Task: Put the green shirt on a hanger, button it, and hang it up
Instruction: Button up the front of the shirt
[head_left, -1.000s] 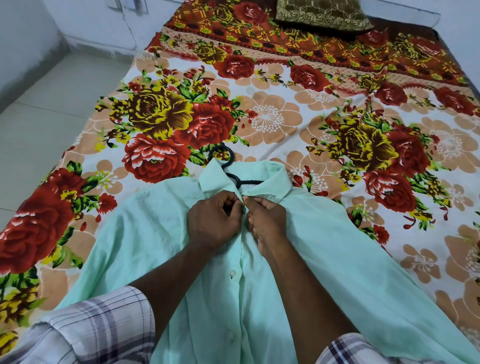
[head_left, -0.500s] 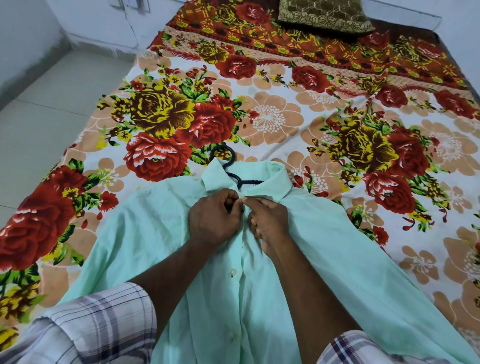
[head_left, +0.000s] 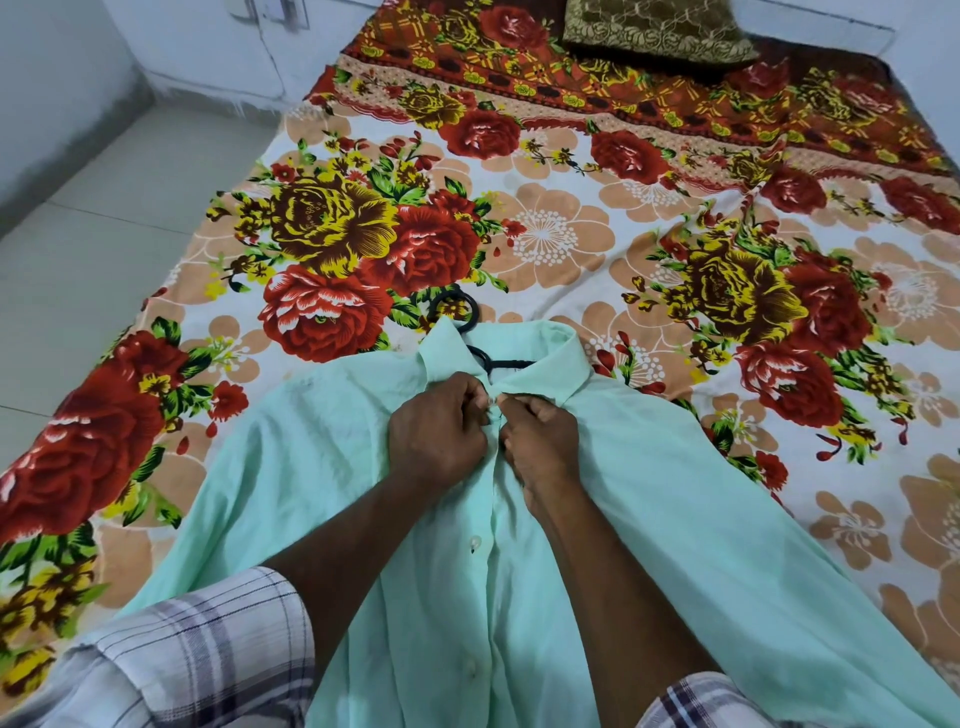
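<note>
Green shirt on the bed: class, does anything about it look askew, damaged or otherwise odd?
Nothing stands out. The green shirt lies flat on the floral bedsheet, the black hanger hook poking out at the collar. The left hand and right hand pinch the placket below the collar; lower buttons look fastened.

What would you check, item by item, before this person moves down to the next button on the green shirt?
1. Hanger inside the green shirt, hook out past the collar: ok.
2. Left hand and right hand both pinching the placket below the collar: ok.
3. Top button fully through its hole: cannot tell, fingers cover it.
4. Next button in view and reachable: ok.
5. Shirt spread flat on the bedsheet: ok.
</note>
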